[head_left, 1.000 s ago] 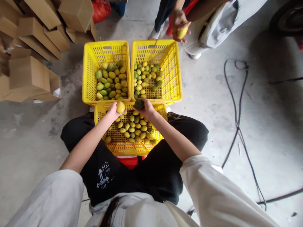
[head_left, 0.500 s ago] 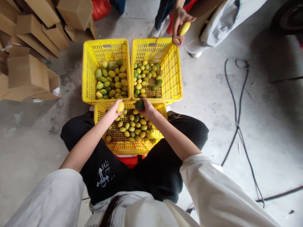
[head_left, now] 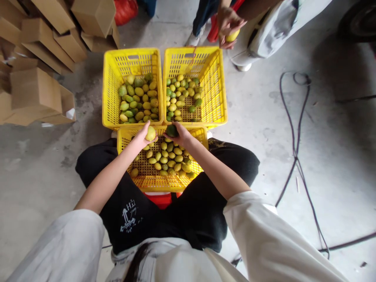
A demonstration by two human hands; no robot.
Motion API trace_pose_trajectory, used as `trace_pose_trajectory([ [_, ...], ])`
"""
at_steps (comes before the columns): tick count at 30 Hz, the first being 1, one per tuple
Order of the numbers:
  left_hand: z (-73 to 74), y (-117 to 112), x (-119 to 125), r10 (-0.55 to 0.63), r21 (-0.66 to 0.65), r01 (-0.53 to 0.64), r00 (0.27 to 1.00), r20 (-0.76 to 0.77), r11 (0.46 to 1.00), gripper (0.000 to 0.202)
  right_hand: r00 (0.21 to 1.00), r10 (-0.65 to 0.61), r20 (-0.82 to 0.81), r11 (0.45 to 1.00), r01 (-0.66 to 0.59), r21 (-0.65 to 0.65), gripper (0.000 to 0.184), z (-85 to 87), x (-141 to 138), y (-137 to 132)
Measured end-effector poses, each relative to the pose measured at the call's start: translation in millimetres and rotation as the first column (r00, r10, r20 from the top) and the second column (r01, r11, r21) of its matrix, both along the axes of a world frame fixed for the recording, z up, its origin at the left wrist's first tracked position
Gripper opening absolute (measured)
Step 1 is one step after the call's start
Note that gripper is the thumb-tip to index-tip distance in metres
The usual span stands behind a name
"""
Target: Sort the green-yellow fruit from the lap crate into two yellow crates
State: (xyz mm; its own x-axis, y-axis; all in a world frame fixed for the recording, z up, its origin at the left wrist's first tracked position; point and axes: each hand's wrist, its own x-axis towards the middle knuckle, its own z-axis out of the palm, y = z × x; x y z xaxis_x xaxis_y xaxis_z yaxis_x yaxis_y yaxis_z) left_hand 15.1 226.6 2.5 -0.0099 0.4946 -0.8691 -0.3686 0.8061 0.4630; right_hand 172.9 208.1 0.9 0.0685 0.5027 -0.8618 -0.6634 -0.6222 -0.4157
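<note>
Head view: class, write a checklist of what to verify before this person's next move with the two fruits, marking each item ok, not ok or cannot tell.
1. Left grip closed around the yellow fruit: ok.
2. Right grip closed around the green fruit: ok.
3. Both fruits held over the near crate, at its far rim: ok.
4. Room left in the far left crate and far right crate: ok, neither is full.
5. Other person's hand clear of the crates: ok, it is beyond the far right crate.
6. Fruit skins unblemished: cannot tell.
</note>
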Motion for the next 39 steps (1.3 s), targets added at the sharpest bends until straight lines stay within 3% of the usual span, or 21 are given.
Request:
trace_pose_trajectory([
  [4, 7.2, -2, 2, -0.031, 0.026, 0.031, 0.999, 0.007, 0.999, 0.027, 0.994, 0.09, 0.056, 0.995, -0.088, -0.045, 0.024, -3.2, 1, 3],
  [9, 6.0, -3, 1, 0.01, 0.032, -0.008, 0.998, -0.061, 0.999, 0.016, 0.998, 0.056, 0.019, 0.997, -0.055, -0.062, 0.018, -2.4, 0, 2],
  [16, -5.5, 0, -2, 0.002, -0.057, -0.004, 1.0, -0.029, 0.998, 0.02, 0.996, 0.089, 0.011, 0.987, -0.089, 0.133, 0.013, -0.3, -2, -4],
  [20, -2.3, -1, -1, -0.019, -0.017, 0.019, 1.0, -0.019, 1.0, 0.027, 0.996, 0.084, 0.029, 0.996, -0.085, 0.041, 0.01, -0.9, -1, -3],
  [23, 2.3, -4, -1, -0.055, 0.061, 0.054, 0.998, 0.011, 0.997, 0.024, 0.991, 0.127, 0.039, 0.992, -0.127, -0.002, 0.02, -3.4, 0, 0],
  [29, 3.9, -2, 0, 0.077, 0.004, -0.077, 0.997, -0.03, 0.997, 0.021, 1.0, 0.024, -0.003, 0.999, -0.023, 0.043, 0.013, -6.1, 0, 2],
  [35, 1.8, 2, -2, 0.148, -0.103, -0.148, 0.989, -0.009, 0.984, 0.022, 0.996, -0.081, -0.044, 0.996, 0.081, 0.019, 0.008, 10.5, 0, 0],
  [39, 4.2, 2, -3, 0.207, -0.103, -0.203, 0.978, 0.034, 0.974, 0.018, 0.996, -0.068, -0.063, 0.997, 0.065, -0.045, 0.013, 16.1, 2, 0],
])
